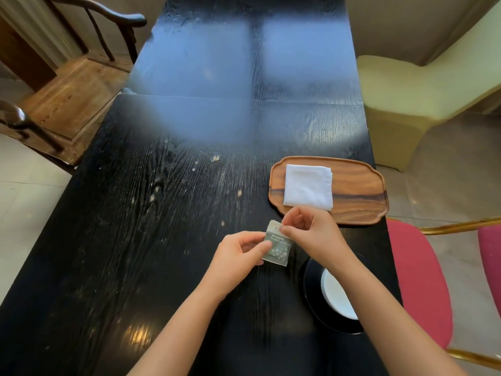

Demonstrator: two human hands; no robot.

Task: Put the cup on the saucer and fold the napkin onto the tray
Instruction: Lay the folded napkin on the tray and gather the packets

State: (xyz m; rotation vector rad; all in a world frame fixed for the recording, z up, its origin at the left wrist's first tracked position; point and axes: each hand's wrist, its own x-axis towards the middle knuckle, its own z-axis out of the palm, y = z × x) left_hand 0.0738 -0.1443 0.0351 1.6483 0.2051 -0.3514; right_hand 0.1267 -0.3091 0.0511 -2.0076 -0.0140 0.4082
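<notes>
A white napkin [308,187], folded into a square, lies on the wooden tray [357,191] at the table's right side. Nearer to me, a white cup [337,297] stands on a black saucer [311,294]; my right forearm hides part of both. Between the tray and the saucer, both hands hold a small grey-green sachet [278,244] just above the table. My left hand [238,253] pinches its lower left edge. My right hand [311,232] pinches its top corner.
The long black table [162,213] runs away from me. Dark wooden chairs [73,85] stand at the left. A pale covered chair [412,104] and a pink-cushioned chair [417,280] stand at the right, close to the table edge.
</notes>
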